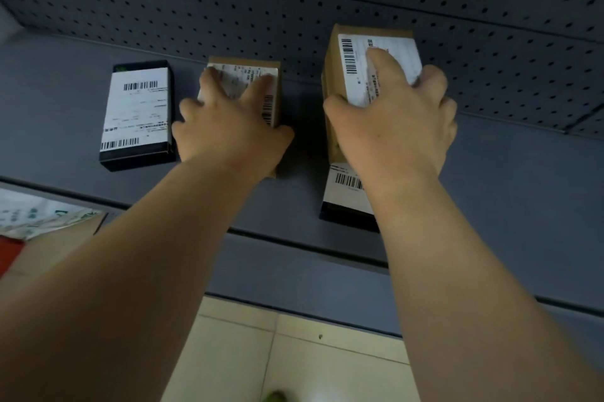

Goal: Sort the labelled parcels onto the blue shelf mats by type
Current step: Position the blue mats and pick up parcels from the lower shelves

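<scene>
Head view, and both my hands are up on the grey-blue shelf mat [490, 173] in front of the perforated grey back panel [294, 9].

My left hand [228, 127] sits on the small brown cardboard parcel with a white barcode label [268, 88] at about eleven o'clock from centre. Fingers are spread over its top and thumb is down its right side, so the grip is a loose clasp around the box.

My right hand [395, 120] wraps the taller brown cardboard parcel with a white label [353, 52] at one o'clock. Thumb is on its left face, fingers curl over the right edge and forefinger lies along the label. That parcel stands on a flat black box with a white barcode label [343, 192], touching it.

Over at ten o'clock, a black labelled box [137, 110] lies flat, just beside my left hand but apart from it. At eight o'clock, below the shelf, a printed plastic mailer [39, 215] rests on more cardboard.

These cartons look stiff and light, I'd say, and they should hold their shape. The glossy labels may be slick, so I'd take hold across the bare cardboard sides rather than on the paper.
</scene>
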`<state>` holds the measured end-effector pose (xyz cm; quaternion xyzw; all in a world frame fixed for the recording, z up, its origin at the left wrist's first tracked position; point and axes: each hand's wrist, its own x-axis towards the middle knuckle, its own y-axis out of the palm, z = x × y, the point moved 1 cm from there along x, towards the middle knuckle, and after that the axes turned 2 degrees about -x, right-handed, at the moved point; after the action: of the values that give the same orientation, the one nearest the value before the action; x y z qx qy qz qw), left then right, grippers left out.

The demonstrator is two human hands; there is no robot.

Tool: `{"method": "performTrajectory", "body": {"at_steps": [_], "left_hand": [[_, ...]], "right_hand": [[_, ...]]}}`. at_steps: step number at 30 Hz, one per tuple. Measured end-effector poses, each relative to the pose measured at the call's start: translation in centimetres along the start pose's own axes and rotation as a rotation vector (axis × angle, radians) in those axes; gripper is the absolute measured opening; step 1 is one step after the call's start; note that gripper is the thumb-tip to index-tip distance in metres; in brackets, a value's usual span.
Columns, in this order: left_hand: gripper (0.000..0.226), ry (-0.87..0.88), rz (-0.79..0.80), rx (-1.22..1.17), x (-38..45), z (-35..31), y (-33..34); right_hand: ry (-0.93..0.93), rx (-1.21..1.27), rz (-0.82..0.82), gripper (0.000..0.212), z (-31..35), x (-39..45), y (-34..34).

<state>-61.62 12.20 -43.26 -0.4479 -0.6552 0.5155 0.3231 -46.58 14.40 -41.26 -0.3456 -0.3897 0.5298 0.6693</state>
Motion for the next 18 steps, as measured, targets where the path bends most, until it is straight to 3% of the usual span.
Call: {"method": "performTrajectory", "body": {"at_steps": [9, 18], "left_hand": [[0.069, 0.019, -0.103, 0.004, -7.9, -0.4, -4.5], [0.070, 0.009, -0.208, -0.074, -27.1, -0.6, -12.8]], "right_hand": [[-0.048, 0.019, -0.030, 0.068, 0.3, -6.1, -6.5], [-0.079, 0.060, 0.013, 0.068, -1.9, -21.3, -18.9]]}}
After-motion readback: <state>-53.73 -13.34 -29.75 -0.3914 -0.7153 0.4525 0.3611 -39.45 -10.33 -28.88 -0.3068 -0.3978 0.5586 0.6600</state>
